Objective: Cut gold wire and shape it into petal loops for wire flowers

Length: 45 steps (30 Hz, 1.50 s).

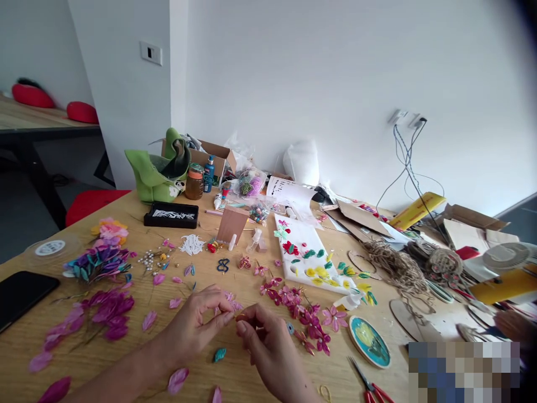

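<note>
1. Left hand: grip narrow, thumb and forefinger pinched together; whether anything lies between them cannot be told;
2. Right hand: grip narrow, fingers curled, tips just beside the left's; contents too small to tell;
3. Pink flower: on the surface, just beyond the left fingertips, partly hidden;
4. Teal leaf: between the hands, apart from both;
5. Magenta flowers: near the right hand, beside a round teal panel.
</note>
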### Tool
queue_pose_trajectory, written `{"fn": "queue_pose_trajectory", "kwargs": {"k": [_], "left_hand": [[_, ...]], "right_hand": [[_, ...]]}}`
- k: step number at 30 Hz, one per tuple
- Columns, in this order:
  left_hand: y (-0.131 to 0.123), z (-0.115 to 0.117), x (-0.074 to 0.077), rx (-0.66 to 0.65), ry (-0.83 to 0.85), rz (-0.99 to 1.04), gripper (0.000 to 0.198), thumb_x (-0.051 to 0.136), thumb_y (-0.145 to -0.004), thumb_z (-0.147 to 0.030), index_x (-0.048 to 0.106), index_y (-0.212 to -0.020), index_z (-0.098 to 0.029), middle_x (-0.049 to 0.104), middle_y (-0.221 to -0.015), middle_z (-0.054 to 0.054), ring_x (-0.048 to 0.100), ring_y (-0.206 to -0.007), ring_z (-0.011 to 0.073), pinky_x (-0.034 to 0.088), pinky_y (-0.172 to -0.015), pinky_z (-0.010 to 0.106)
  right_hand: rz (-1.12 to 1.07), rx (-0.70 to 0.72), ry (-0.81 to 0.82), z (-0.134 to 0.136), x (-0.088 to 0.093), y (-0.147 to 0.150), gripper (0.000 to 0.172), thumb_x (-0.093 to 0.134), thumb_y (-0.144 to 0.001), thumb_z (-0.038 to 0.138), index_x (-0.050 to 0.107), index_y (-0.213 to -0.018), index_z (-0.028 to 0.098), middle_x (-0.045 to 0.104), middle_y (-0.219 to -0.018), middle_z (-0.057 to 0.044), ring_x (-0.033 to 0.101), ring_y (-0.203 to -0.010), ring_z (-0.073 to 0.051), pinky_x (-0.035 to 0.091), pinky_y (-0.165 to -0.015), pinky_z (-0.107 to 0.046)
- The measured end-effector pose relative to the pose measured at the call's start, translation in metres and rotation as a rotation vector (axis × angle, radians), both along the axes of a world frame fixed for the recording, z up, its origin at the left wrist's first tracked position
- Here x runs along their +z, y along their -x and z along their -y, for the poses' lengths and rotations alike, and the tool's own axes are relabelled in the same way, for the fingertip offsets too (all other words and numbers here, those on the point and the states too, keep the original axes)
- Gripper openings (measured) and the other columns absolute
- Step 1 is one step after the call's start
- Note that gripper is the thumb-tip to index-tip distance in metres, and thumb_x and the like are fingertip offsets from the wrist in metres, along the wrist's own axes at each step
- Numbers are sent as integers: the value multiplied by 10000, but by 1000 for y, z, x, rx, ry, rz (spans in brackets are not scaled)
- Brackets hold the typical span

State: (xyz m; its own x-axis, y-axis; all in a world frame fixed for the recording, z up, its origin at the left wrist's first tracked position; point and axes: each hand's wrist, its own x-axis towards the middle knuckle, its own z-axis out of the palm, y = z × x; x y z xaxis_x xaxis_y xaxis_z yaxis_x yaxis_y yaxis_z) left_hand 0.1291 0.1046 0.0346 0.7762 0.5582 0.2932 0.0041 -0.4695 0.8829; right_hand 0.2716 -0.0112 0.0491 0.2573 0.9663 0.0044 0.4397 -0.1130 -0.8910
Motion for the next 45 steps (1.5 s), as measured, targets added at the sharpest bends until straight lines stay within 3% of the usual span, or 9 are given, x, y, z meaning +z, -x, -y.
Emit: {"fn": "queue_pose_trajectory", "kwargs": {"k": [6, 12, 19, 27, 34, 39, 45], "left_hand": [[0, 8, 2, -13, 91, -50, 207, 539, -870, -318, 601, -726, -182, 610, -730, 8, 569, -746, 163, 415, -715, 261], [-1, 13, 8, -44, 219, -103, 228, 547, -857, -350, 596, -713, -179, 617, -714, 4, 554, -711, 152, 400, -676, 239], [0, 21, 10, 10, 290, -134, 284, 550, -828, -408, 555, -658, -180, 553, -668, 0, 493, -672, 149, 371, -618, 242], [-1, 16, 2, -21, 508, -75, 335, 613, -778, -459, 557, -640, -160, 530, -594, -12, 488, -588, 128, 366, -574, 239], [-3, 16, -4, -49, 588, -76, 427, 667, -708, -554, 557, -613, -152, 524, -557, -19, 479, -549, 116, 353, -537, 230], [-4, 16, -11, -95, 763, -50, 411, 721, -659, -528, 579, -605, -147, 545, -501, -23, 467, -497, 103, 341, -519, 227], [-4, 11, 1, -117, 707, -83, 410, 665, -718, -540, 630, -643, -138, 607, -548, 12, 538, -561, 139, 404, -590, 258]], "right_hand": [[145, 29, -15, 6, 4, -1, 237, 489, -910, 302, 550, -720, 173, 530, -639, 14, 442, -606, -105, 304, -555, -213], [53, 78, 25, 8, 1, 0, 247, 480, -921, 342, 567, -764, 173, 515, -622, 24, 437, -578, -96, 281, -525, -209], [69, 81, -33, 8, 7, 4, 302, 476, -904, 337, 539, -664, 166, 456, -604, 24, 382, -581, -92, 258, -522, -217], [-314, 85, 92, 3, -8, 0, 489, 446, -881, 608, 546, -746, 149, 543, -609, -6, 448, -449, -69, 288, -366, -158], [-220, 36, 85, 4, -4, 3, 493, 496, -860, 609, 511, -658, 160, 505, -556, 7, 418, -469, -61, 288, -406, -155], [-275, 48, 100, 4, -2, 3, 526, 497, -829, 659, 505, -651, 165, 471, -517, 31, 389, -423, -50, 278, -392, -160], [-436, 32, 175, -1, -4, -1, 605, 466, -756, 772, 473, -668, 174, 466, -484, 45, 357, -347, -39, 226, -316, -149]]}}
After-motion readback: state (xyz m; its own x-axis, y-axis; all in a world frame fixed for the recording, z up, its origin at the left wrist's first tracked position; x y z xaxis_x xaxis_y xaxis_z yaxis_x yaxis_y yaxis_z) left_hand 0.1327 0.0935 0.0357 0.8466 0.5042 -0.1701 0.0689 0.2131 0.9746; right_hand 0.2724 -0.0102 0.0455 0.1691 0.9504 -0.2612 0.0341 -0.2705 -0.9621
